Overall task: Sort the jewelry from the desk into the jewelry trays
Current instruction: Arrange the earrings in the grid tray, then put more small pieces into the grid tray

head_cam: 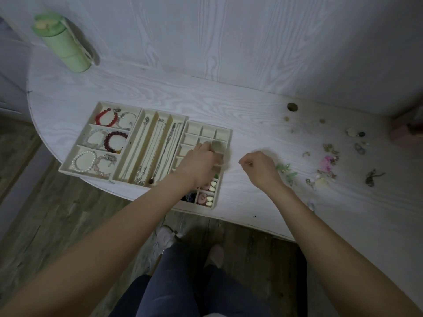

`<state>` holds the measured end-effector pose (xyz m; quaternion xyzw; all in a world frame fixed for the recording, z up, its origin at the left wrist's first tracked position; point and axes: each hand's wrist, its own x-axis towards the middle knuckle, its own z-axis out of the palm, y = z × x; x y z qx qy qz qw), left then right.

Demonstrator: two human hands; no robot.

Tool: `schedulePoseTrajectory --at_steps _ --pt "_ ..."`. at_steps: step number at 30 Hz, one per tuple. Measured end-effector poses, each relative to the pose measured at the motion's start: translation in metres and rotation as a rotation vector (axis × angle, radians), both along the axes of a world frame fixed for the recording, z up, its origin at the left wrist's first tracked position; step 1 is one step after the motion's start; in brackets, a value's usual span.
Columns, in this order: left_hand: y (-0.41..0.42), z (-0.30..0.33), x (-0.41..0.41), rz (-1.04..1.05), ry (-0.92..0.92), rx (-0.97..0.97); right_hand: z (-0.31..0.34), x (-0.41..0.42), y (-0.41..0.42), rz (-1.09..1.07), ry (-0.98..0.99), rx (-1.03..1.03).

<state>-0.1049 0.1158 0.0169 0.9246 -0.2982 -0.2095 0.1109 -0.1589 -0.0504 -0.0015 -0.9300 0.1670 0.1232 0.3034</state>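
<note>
flanking the hands, green bottle point(63, 41), loose jewelry point(329, 161).

Dim, flat indoor light, wide-angle bending at the edges, motion blur on the left hand point(201, 160).

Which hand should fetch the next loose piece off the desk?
Probably the right hand: it hovers beside the green earrings, while the left hand is over the small-compartment tray.

Bare forearms, no sleeves; dark blue trousers point(174, 282), pale shoes point(166, 235).
</note>
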Motion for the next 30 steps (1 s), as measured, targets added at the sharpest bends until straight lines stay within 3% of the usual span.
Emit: schedulePoseTrajectory --at_steps 15,23,30 --pt "-0.127 -0.016 -0.015 -0.100 0.133 -0.126 -0.014 -0.056 -0.104 -0.298 0.001 -0.051" --pt "-0.145 -0.047 -0.026 -0.501 -0.066 0.116 -0.030 -0.063 -0.111 -0.230 -0.030 -0.062" --pt "-0.147 -0.052 -0.018 -0.446 -0.147 0.031 -0.035 -0.051 -0.100 -0.209 0.047 -0.139"
